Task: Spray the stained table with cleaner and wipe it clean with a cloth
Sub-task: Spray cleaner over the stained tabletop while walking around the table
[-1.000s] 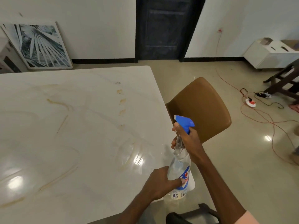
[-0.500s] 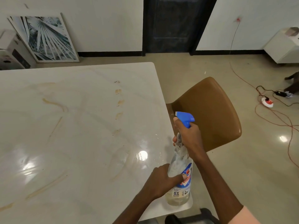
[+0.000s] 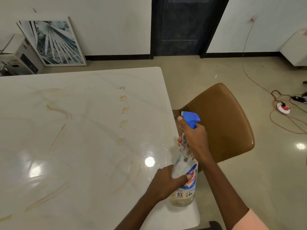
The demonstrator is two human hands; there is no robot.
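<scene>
A clear spray bottle (image 3: 184, 188) with a blue trigger head (image 3: 191, 118) stands near the right front corner of the white marble table (image 3: 74, 146). My right hand (image 3: 192, 138) grips its neck just under the trigger head. My left hand (image 3: 164, 183) holds the bottle's lower body, thumb across the blue label. Brown stains (image 3: 123, 110) run in a line of spots up the middle of the table, with long smears (image 3: 57, 110) further left and near the front. No cloth is in view.
A brown chair (image 3: 219, 123) stands against the table's right edge, just behind the bottle. Orange and black cables with a socket (image 3: 283, 108) lie on the floor at right. A framed picture (image 3: 51, 42) and a box (image 3: 18, 57) lean at the far wall.
The view has swung a little left and down. Both hands keep their hold on the bottle, which stays near the table's right front corner.
</scene>
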